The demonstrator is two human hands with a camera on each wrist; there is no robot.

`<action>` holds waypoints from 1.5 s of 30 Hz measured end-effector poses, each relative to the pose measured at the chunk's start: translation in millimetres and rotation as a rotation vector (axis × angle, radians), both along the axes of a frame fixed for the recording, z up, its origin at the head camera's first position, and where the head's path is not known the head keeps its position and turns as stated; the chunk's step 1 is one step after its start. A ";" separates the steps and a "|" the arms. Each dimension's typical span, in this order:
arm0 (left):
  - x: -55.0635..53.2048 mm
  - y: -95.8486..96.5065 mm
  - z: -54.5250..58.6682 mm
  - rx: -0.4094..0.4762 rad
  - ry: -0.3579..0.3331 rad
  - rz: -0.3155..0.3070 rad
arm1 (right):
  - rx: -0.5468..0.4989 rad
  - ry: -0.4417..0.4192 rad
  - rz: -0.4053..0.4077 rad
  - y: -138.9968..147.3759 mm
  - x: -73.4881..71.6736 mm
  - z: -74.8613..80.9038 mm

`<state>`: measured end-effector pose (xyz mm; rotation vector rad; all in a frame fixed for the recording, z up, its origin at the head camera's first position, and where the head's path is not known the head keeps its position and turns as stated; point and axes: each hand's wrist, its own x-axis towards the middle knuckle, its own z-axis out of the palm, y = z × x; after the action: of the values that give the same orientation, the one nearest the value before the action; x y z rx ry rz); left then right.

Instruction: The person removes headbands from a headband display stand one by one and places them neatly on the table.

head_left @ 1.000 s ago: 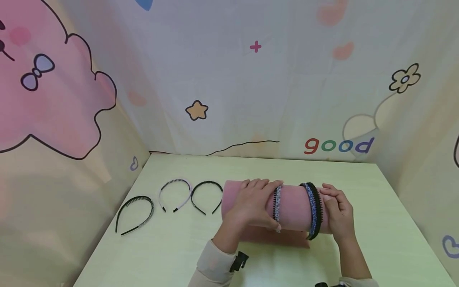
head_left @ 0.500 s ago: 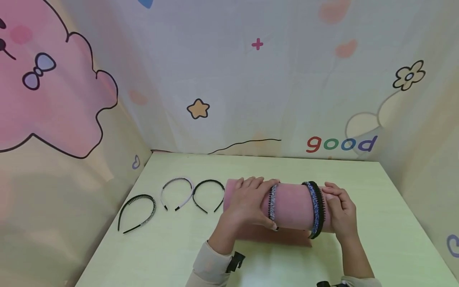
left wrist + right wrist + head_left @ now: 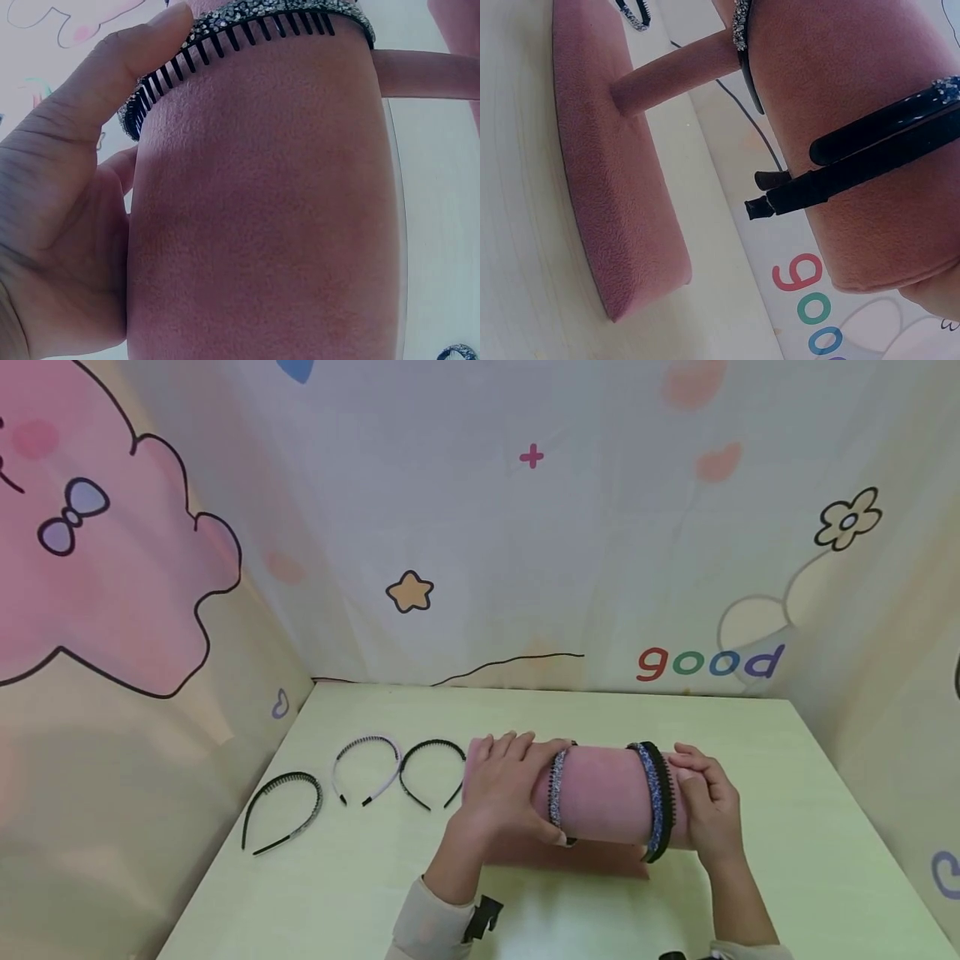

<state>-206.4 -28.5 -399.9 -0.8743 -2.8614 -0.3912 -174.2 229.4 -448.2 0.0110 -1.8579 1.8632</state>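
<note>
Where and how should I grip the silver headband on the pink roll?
Probably both sides of its arch, coming from above: the silver headband curves over the horizontal pink roll, so the left hand could span it, thumb on the near side, fingers across the top.

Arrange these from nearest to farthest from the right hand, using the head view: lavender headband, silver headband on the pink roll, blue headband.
1. Blue headband: on the pink roll, just left of the right hand.
2. Silver headband: also on the roll, farther left.
3. Lavender headband: on the table, left of the roll.
</note>
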 end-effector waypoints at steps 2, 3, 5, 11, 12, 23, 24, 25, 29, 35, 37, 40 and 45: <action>0.6 -0.8 -0.9 0.005 0.008 0.010 | 0.006 -0.002 -0.002 -0.2 0.5 -0.2; 1.0 -1.2 -1.2 0.008 0.010 0.016 | 0.009 -0.001 -0.002 -0.2 0.8 -0.2; 1.6 -2.1 -2.1 0.017 0.007 0.028 | 0.026 0.001 0.000 -0.3 1.5 -0.2; 1.9 -4.5 -3.7 0.042 0.001 0.040 | 0.078 0.008 0.009 0.0 2.2 0.1; 1.7 -4.8 -3.8 0.039 0.012 0.041 | 0.077 0.009 0.008 0.0 1.9 0.2; 0.7 -13.0 -4.6 0.047 0.060 0.023 | 0.070 -0.011 -0.002 -0.2 1.1 -1.6; 0.2 -14.4 -4.6 0.050 0.065 0.020 | 0.069 -0.006 0.000 -0.2 0.7 -1.5; -0.3 -15.8 -4.7 0.052 0.068 0.017 | 0.069 -0.003 0.000 -0.1 0.3 -1.4; -2.5 -21.4 -6.0 0.062 0.074 -0.007 | 0.063 -0.005 -0.004 -0.4 0.2 -1.0; -4.4 -27.1 -8.8 0.083 0.089 -0.042 | 0.062 0.002 0.000 -0.4 2.1 -1.9; -5.2 -28.3 -9.5 0.086 0.090 -0.044 | 0.067 0.000 0.004 -0.2 2.7 -2.3; -6.7 -30.2 -9.5 0.089 0.085 -0.042 | 0.072 0.005 0.009 -0.1 3.1 -2.2; -9.5 -32.8 -9.7 0.093 0.074 -0.040 | 0.078 0.004 -0.004 0.4 2.2 -2.3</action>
<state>-215.9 -61.4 -409.6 -0.9105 -2.7382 -0.4813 -172.0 229.8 -450.5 0.0380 -1.9260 1.7858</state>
